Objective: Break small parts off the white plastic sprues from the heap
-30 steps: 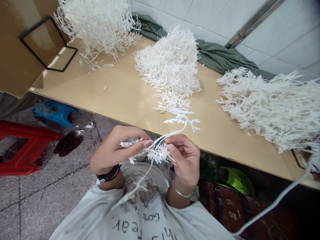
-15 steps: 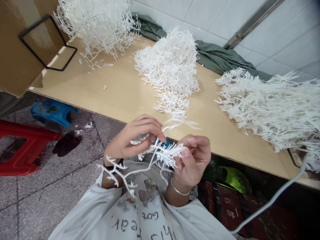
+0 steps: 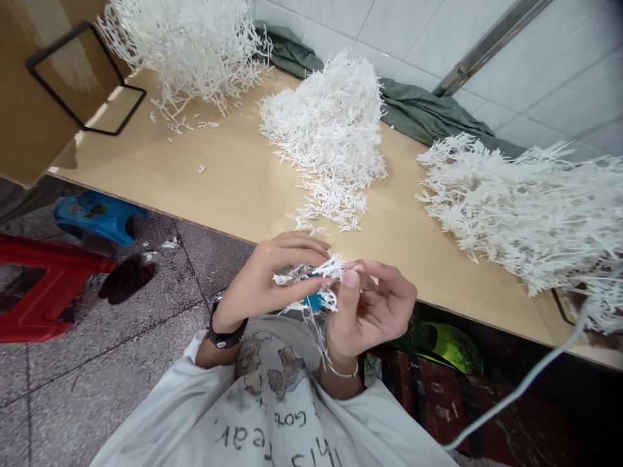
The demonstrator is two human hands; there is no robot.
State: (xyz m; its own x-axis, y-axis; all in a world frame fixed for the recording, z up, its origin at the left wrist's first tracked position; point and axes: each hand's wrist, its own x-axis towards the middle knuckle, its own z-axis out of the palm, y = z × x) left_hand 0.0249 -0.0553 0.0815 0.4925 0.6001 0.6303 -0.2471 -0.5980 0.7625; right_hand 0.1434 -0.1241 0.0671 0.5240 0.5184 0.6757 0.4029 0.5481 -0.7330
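Just off the near edge of the worktop point(image 3: 233, 194), above the shirt point(image 3: 272, 402), a small bundle of white branched sprigs point(image 3: 333, 266) sits between two bare hands. The left hand point(image 3: 292, 272) has its grip curved around the bundle, thumb below and fingers above; the right hand point(image 3: 372, 295) pinches the right end between thumb and fingertips. Something blue point(image 3: 313, 301) shows beneath the sprigs; what it is, I cannot tell. Thin strands point(image 3: 315, 327) dangle toward the right wrist.

The sprigs look like soft plastic: very light, springy along the stems, with fine tips that probably bend and snag on each other more readily than they slip. The thicker stem ends, gathered together, seem the surest place to take hold; squeezing the forked tips would likely crush or tangle them, and a hard tug could snap a thin branch.

Farther back, a middle pile point(image 3: 331, 123) of short white sprigs spreads from near the far edge toward the near one. A right pile point(image 3: 525, 207) covers the worktop's right end, and a looser, stringier left pile point(image 3: 195, 52) fills the far left corner. A green cloth point(image 3: 418, 110) runs along the far edge.
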